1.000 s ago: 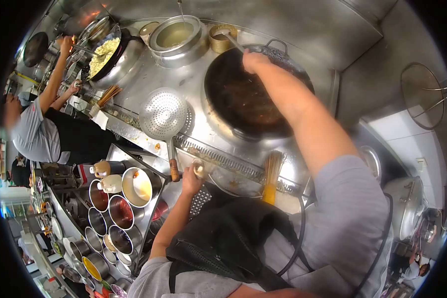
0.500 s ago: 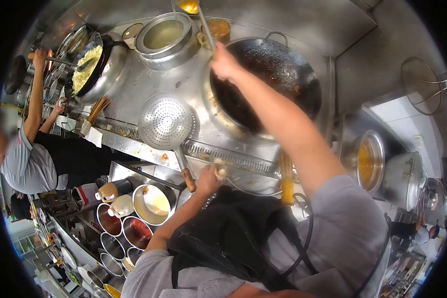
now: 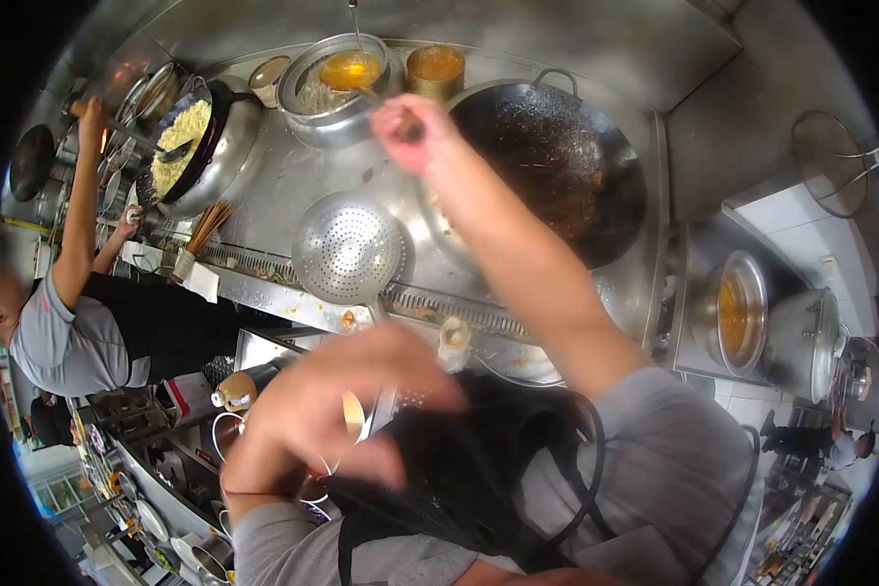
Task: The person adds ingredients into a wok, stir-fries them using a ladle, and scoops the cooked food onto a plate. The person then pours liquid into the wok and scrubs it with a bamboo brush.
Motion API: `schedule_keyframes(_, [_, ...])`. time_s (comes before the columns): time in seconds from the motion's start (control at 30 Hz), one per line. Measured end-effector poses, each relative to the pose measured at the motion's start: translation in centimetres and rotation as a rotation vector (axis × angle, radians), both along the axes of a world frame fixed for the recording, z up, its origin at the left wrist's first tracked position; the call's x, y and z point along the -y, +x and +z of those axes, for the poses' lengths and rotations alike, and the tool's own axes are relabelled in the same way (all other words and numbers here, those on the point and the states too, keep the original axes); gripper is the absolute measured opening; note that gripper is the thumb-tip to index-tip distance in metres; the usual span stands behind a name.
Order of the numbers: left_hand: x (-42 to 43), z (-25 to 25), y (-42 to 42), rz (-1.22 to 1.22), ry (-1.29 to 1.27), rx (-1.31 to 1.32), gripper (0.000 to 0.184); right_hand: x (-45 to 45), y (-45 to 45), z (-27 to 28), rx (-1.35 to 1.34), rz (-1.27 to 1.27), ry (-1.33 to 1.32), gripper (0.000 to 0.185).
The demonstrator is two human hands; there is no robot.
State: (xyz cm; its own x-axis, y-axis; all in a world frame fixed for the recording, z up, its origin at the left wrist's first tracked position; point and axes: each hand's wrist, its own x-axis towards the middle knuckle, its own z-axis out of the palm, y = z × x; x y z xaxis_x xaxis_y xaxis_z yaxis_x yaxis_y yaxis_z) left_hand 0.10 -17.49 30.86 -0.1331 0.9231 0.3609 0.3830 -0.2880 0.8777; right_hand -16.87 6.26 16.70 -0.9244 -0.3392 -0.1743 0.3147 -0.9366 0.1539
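My right hand [image 3: 415, 134] is closed around the handle of a ladle [image 3: 369, 95]. The ladle's bowl, golden-orange inside, is over the metal pot [image 3: 293, 96] at the back of the stove. Beside that pot stands a can of orange-brown sauce [image 3: 436, 66]. Below my right forearm is a large dark wok [image 3: 547, 166], wet and shiny inside. My left hand [image 3: 352, 396] is raised in front of my apron, blurred, with thumb and fingers apart and nothing visible in it. A crumpled pale cloth [image 3: 453, 342] lies at the counter's front edge, just beyond that hand.
A perforated strainer [image 3: 347, 249] rests on the steel stovetop. To the left, a co-worker [image 3: 88, 322] stirs yellow food in another wok [image 3: 181, 146]. At right are a pan of orange liquid [image 3: 742, 313] and a tall steel pot [image 3: 801, 342]. Seasoning containers stand below left, partly hidden.
The ladle has come down from above the back of the stove to the metal pot. My left hand has left the cloth and risen toward me, its fingers spreading.
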Motion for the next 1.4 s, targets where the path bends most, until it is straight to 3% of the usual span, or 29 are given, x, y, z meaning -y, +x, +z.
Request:
schedule_keyframes(0.03, [-2.0,3.1,1.3,-0.216,0.121,-0.121,0.053,-0.9,1.8,0.1,-0.140,-0.033,0.030,0.016])
schedule_keyframes(0.1, [-4.6,6.5,4.0,-0.516,0.044,-0.228,0.040,-2.8,7.0,3.4,-0.042,-0.020,0.097,0.016])
schedule_keyframes(0.27, [-8.7,6.0,8.7,-0.697,0.122,-0.236,0.035,-7.5,20.0,8.2,-0.102,-0.117,0.307,0.011])
schedule_keyframes(0.43, [-12.0,6.9,14.4,-0.730,0.225,-0.291,0.026,-11.2,30.5,11.0,0.108,-0.227,0.704,0.019])
schedule_keyframes(0.6, [-15.0,8.1,21.1,-0.635,0.326,-0.457,0.017,-15.6,39.6,8.7,0.219,-0.215,0.789,0.033])
schedule_keyframes(0.7, [-17.6,8.4,25.3,-0.628,0.356,-0.413,0.018,-17.7,44.2,6.5,0.222,-0.190,0.798,0.045])
schedule_keyframes(0.73, [-19.0,8.0,27.4,-0.613,0.486,-0.376,0.019,-17.9,45.6,6.6,0.275,-0.198,0.825,0.055])
schedule_keyframes(0.87, [-24.9,6.7,35.0,-0.574,0.876,-0.242,0.022,-18.7,49.7,6.1,0.246,-0.179,0.836,0.067])
schedule_keyframes(1.07, [-30.3,10.7,40.8,-0.743,0.829,-0.082,0.030,-18.9,52.9,3.8,0.250,-0.048,1.139,0.081])
schedule_keyframes(1.17, [-29.2,9.0,36.2,-0.584,0.684,-0.074,0.035,-19.0,54.1,1.7,0.184,0.183,1.460,0.079])
schedule_keyframes(1.2, [-27.9,7.5,33.5,-0.465,0.605,-0.090,0.036,-19.5,54.4,-2.9,0.026,0.167,1.815,0.080])
schedule_keyframes(1.27, [-24.1,3.9,26.0,-0.097,0.322,-0.195,0.055,-20.5,56.7,-9.4,-0.115,0.152,2.265,0.081])
schedule_keyframes(1.33, [-18.0,-0.5,19.4,0.192,-0.027,-0.380,0.050,-19.0,56.8,-8.8,-0.053,0.144,2.484,0.083])
schedule_keyframes(1.4, [-12.0,-4.6,16.4,0.510,-0.227,-0.290,0.037,-19.4,56.8,-9.3,-0.024,0.092,2.394,0.084])
